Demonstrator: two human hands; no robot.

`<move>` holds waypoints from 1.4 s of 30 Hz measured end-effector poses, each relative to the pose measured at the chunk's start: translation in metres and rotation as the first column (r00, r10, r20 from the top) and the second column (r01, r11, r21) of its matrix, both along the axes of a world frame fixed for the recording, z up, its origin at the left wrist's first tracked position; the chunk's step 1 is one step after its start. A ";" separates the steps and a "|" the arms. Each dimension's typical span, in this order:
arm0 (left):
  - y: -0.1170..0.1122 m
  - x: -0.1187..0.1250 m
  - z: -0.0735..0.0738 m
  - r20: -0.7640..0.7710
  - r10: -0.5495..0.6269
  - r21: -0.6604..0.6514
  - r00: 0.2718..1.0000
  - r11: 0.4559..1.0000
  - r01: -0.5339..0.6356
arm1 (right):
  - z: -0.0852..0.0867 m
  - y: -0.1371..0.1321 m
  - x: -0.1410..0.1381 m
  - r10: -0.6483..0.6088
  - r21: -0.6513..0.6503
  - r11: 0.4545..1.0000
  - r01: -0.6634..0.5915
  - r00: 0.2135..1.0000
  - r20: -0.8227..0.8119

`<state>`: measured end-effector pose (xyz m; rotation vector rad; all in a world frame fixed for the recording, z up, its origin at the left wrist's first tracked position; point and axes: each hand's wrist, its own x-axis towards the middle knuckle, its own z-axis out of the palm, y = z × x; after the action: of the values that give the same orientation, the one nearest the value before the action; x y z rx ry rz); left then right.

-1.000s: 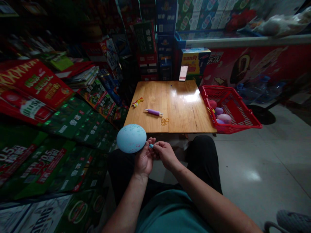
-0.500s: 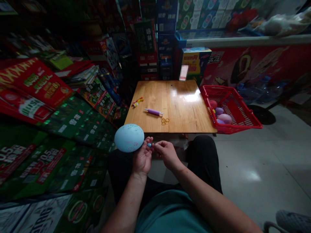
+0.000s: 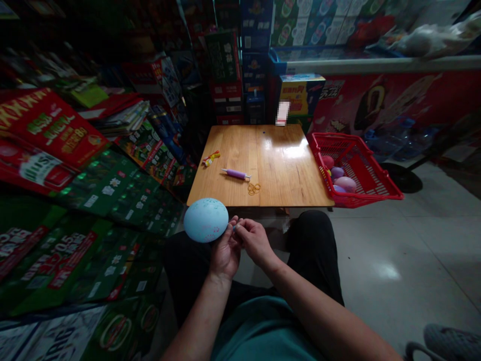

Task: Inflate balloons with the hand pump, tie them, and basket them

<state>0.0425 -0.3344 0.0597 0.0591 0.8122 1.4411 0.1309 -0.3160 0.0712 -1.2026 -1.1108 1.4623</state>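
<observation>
Right hand (image 3: 257, 243), knuckles up, has neared the palm-up left hand (image 3: 226, 253), each grip pinching one blue balloon (image 3: 206, 220) by its neck; I count one purple pump (image 3: 236, 174) on the surface (image 3: 280, 180).

Lower centre, left hand (image 3: 225, 254) and right hand (image 3: 259, 243) hold a blue balloon (image 3: 206, 219) by its neck (image 3: 235, 228); mid-frame, purple pump (image 3: 236, 174) on wooden surface (image 3: 285, 183).

Left hand (image 3: 225, 252) palm-up, right hand (image 3: 258, 243) pinching beside it, forearms (image 3: 201, 311) angled inward
</observation>
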 end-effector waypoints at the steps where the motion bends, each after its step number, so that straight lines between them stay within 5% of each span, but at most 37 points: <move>1: -0.002 0.002 -0.001 0.031 -0.011 -0.006 0.999 1.000 0.011 | 0.000 0.000 0.001 -0.008 0.034 0.999 0.007 0.999 0.044; 5: -0.017 0.005 -0.007 -0.003 -0.184 -0.053 0.983 0.982 0.183 | -0.002 0.004 0.008 -0.052 0.110 0.994 0.022 0.959 0.277; 8: -0.033 0.000 -0.004 -0.351 -0.354 -0.092 0.867 0.934 0.344 | -0.003 0.009 0.017 -0.060 0.139 0.990 0.002 0.908 0.414; 10: -0.042 -0.008 0.004 -0.662 -0.310 -0.077 0.683 0.934 0.350 | -0.003 0.011 0.023 -0.040 0.154 0.987 -0.038 0.877 0.478; 13: -0.046 -0.022 0.021 -0.941 -0.034 0.060 0.336 0.962 0.265 | -0.002 0.012 0.028 0.045 0.163 0.975 -0.148 0.859 0.509; 17: -0.036 -0.035 0.037 -0.936 0.314 0.215 -0.161 0.869 0.445 | 0.000 0.010 0.024 0.188 0.139 0.956 -0.260 0.901 0.391; 20: -0.027 -0.037 0.034 -0.889 0.336 0.116 -0.312 0.823 0.555 | -0.002 0.010 0.019 0.273 0.072 0.954 -0.292 0.941 0.198; 25: -0.021 -0.040 0.013 -0.900 0.313 0.123 -0.305 0.851 0.510 | -0.007 0.013 0.017 0.319 -0.006 0.948 -0.320 0.946 0.048; 31: -0.013 -0.049 0.004 -0.912 0.309 0.154 -0.271 0.868 0.472 | -0.008 0.022 0.020 0.263 0.051 0.952 -0.302 0.891 0.371; 36: -0.002 -0.056 0.002 -0.909 0.304 0.150 -0.284 0.876 0.459 | -0.015 0.031 0.017 0.300 0.032 0.937 -0.347 0.850 0.434; 40: 0.007 -0.062 -0.005 -0.955 0.213 0.113 -0.206 0.905 0.411 | -0.023 0.056 0.020 0.458 -0.021 0.868 -0.495 0.785 0.417; 42: 0.011 -0.065 -0.010 -0.984 0.135 0.082 -0.119 0.925 0.372 | -0.025 0.080 0.026 0.413 0.017 0.862 -0.507 0.722 0.555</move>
<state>-0.0225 -0.3229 0.0500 1.7740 1.7201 1.0805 0.1573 -0.2364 0.0464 -1.3065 -2.0072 1.3723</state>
